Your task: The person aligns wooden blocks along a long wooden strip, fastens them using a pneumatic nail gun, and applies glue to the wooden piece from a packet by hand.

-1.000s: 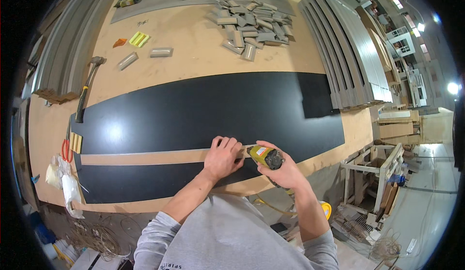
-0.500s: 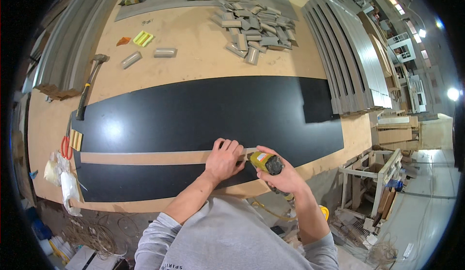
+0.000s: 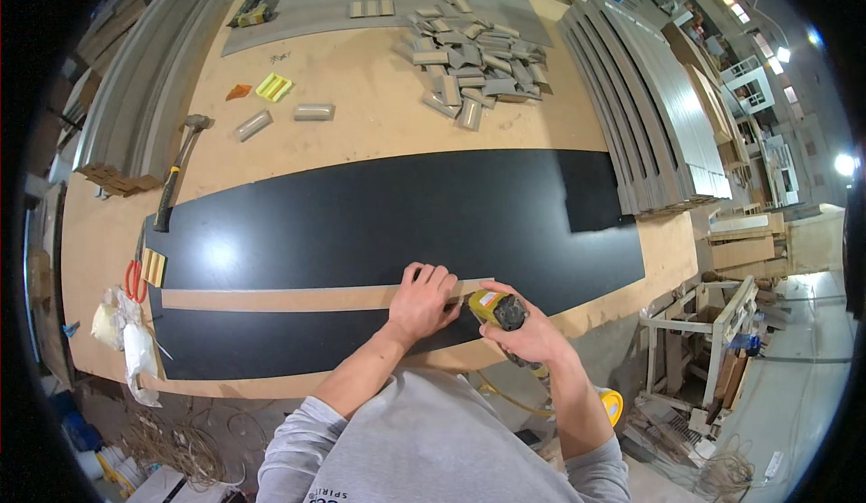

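On the black panel, left hand (image 3: 422, 304) presses flat a tan strip (image 3: 298, 298); right hand (image 3: 528, 336) grips a yellow-black tool (image 3: 496, 309).

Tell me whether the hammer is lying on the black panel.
No: the black-handled hammer lies on the bare wooden bench, its handle end just touching the black panel edge.

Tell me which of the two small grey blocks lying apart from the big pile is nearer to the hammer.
The tilted small grey block, the left one. It lies close to the hammer; the other block sits farther right.
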